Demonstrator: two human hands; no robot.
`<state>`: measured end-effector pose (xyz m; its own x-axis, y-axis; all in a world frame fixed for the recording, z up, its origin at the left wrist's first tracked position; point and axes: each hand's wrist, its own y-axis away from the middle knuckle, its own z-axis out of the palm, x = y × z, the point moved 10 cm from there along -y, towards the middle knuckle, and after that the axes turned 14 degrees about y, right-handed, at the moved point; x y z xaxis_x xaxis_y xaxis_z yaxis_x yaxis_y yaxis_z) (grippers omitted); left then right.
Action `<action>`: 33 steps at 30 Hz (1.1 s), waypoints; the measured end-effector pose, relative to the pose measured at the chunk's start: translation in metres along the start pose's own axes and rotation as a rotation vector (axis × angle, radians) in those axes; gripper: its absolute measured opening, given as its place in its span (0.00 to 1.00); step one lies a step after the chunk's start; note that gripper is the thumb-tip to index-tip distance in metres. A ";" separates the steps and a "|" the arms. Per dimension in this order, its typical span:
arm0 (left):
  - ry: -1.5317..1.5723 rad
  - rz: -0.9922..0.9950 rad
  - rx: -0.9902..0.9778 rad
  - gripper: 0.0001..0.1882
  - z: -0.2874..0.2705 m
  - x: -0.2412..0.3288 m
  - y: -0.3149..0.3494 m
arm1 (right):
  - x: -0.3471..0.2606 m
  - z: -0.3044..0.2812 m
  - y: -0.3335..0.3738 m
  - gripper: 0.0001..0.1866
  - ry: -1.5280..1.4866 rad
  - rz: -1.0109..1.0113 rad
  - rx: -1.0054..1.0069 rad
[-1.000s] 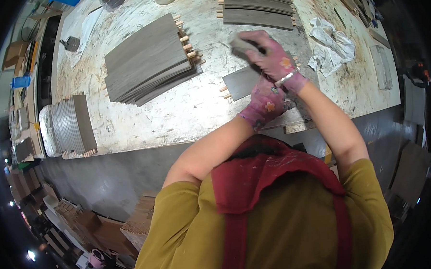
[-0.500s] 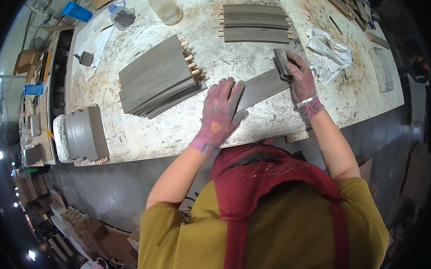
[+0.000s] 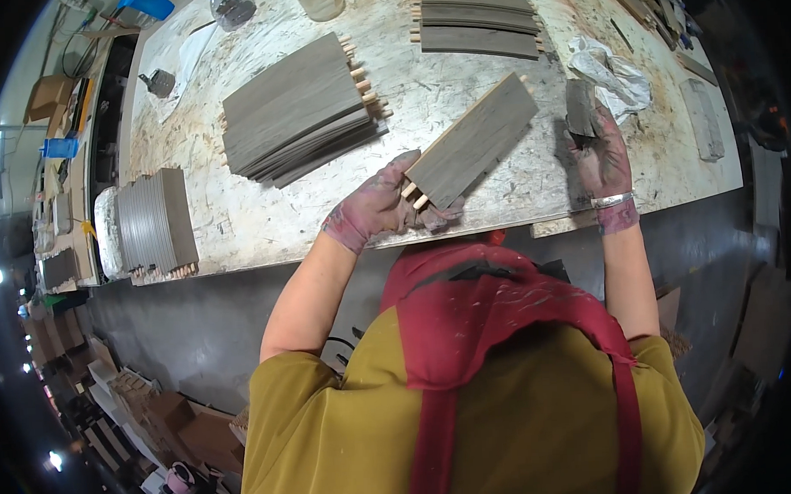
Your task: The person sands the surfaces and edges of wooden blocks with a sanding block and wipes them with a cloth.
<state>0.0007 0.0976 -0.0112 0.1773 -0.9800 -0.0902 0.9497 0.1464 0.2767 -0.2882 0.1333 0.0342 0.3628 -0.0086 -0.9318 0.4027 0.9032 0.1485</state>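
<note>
The left hand (image 3: 372, 214) is gripping a grey slat (image 3: 472, 142) by its dowelled end, lifting it toward two o'clock. The right hand (image 3: 600, 154), fingers closed on a stained pad (image 3: 579, 108), is seemingly about to wipe it, needing steady support.

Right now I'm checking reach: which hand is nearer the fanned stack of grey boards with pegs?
Left. The left hand, holding a single grey board, sits just below the fanned stack. The right hand, gripping a dark pad, is far to its right.

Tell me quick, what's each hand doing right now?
Left hand: closed on the end of a grey wooden slat.
Right hand: closed around a small dark grey pad.
</note>
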 end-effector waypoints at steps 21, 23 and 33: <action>-0.025 0.241 0.229 0.38 -0.016 0.012 0.052 | 0.024 0.067 -0.025 0.23 -0.074 0.013 -0.090; -0.038 0.243 0.148 0.38 -0.003 0.014 0.059 | 0.017 0.074 -0.023 0.23 -0.069 0.011 -0.069; -0.822 0.854 0.536 0.25 0.025 0.079 0.192 | -0.001 0.183 -0.014 0.21 -0.076 -0.035 -0.191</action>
<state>0.1904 0.0454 0.0584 0.2808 -0.4274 0.8593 0.3613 0.8766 0.3180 -0.1400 0.0421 0.0936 0.4162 -0.0671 -0.9068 0.2518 0.9668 0.0441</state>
